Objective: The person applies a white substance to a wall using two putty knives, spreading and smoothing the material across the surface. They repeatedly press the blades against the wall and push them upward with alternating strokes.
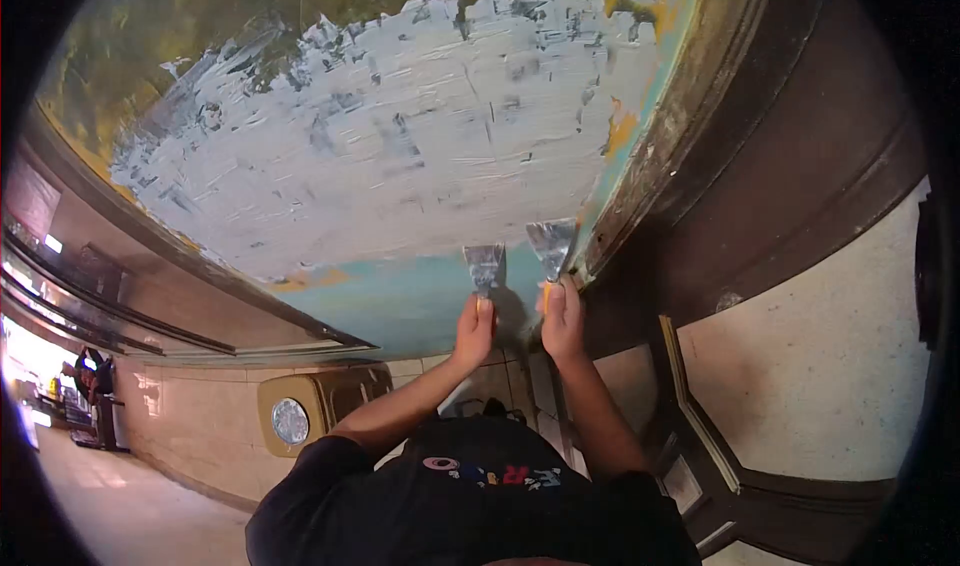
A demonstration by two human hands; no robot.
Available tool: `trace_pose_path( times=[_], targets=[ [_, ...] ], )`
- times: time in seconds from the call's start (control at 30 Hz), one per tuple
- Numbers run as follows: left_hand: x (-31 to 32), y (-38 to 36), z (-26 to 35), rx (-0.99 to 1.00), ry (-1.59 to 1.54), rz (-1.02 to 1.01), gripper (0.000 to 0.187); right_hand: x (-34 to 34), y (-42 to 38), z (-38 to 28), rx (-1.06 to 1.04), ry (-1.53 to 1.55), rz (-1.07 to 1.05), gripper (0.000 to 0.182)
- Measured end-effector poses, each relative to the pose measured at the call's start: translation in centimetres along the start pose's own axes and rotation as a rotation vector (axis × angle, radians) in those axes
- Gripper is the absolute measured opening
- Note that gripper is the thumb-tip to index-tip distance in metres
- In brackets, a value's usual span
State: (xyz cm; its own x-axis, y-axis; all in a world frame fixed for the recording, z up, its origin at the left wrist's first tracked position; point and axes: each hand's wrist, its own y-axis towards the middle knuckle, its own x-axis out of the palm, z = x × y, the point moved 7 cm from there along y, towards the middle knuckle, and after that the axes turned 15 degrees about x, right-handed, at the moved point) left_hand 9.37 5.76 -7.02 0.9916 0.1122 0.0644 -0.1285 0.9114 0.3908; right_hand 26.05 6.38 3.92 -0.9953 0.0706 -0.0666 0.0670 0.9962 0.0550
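- The wall (pixel 420 296) shows teal-blue paint along its lower band, with orange-yellow patches at the edges.
- The filler coat (pixel 400 136) spread over it is pale grey-white, streaked with darker grey scrape marks.
- The upper wall area (pixel 200 26) is mottled olive green and yellow.
- The left putty knife (pixel 485 266) has a dull silver-grey blade smeared with grey.
- The right putty knife (pixel 552 246) has a grey blade and a yellow handle.
- The door frame (pixel 760 166) is dark brown.
- The shirt (pixel 480 506) is black with multicoloured letters in pink, blue, yellow and red.
- The floor tiles (pixel 200 426) are beige.
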Motion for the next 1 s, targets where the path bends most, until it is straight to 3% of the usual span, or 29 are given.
trace_pose_path(
  times=[0.03, 0.1, 0.2, 0.23, 0.37, 0.47, 0.57, 0.63, 0.73, 0.87, 1.0],
  targets=[
    [-0.8, -2.7, -2.5, -0.037, 0.099, -0.017, 0.029, 0.8, 0.0, -3.0, -0.057, -0.008, -0.014, 0.033],
    [-1.8, -6.6, -2.7, -0.26, 0.0, -0.01, 0.027, 2.9, 0.3, -5.4, -0.069, -0.102, -0.056, 0.03],
    [-3.8, -9.0, -1.6, -0.26, -0.02, -0.03, 0.025, 5.1, 1.3, -2.8, -0.119, -0.277, -0.052, 0.032],
    [-4.5, -8.9, -0.9, -0.26, -0.019, -0.025, 0.025, 5.5, 1.6, 1.0, -0.023, -0.218, -0.079, 0.033],
    [-6.8, -3.9, 5.6, 0.04, 0.077, 0.02, 0.025, 4.1, -2.5, 11.2, 0.234, -0.182, -0.106, 0.033],
    [-6.6, 1.0, 11.6, 0.247, 0.169, 0.007, 0.028, 2.9, -5.8, 12.7, 0.261, -0.209, -0.131, 0.034],
    [-4.8, 6.0, 13.7, 0.299, 0.092, 0.016, 0.03, 2.5, -5.5, 12.0, 0.17, -0.152, -0.069, 0.031],
    [-3.9, 8.1, 12.9, 0.2, -0.169, 0.137, 0.031, 2.6, -3.4, 9.1, 0.089, -0.149, -0.005, 0.032],
    [-4.7, 4.9, 6.6, 0.171, -0.003, 0.112, 0.031, 3.2, 0.1, 1.0, -0.053, -0.115, 0.033, 0.029],
    [-6.8, -4.9, 1.6, -0.212, -0.018, 0.079, 0.03, 5.2, 0.4, -9.9, -0.152, -0.15, -0.059, 0.026],
    [-9.6, -8.7, 1.6, -0.289, -0.054, 0.119, 0.034, 7.6, 1.6, -1.2, -0.167, -0.312, -0.032, 0.035]
  ],
)
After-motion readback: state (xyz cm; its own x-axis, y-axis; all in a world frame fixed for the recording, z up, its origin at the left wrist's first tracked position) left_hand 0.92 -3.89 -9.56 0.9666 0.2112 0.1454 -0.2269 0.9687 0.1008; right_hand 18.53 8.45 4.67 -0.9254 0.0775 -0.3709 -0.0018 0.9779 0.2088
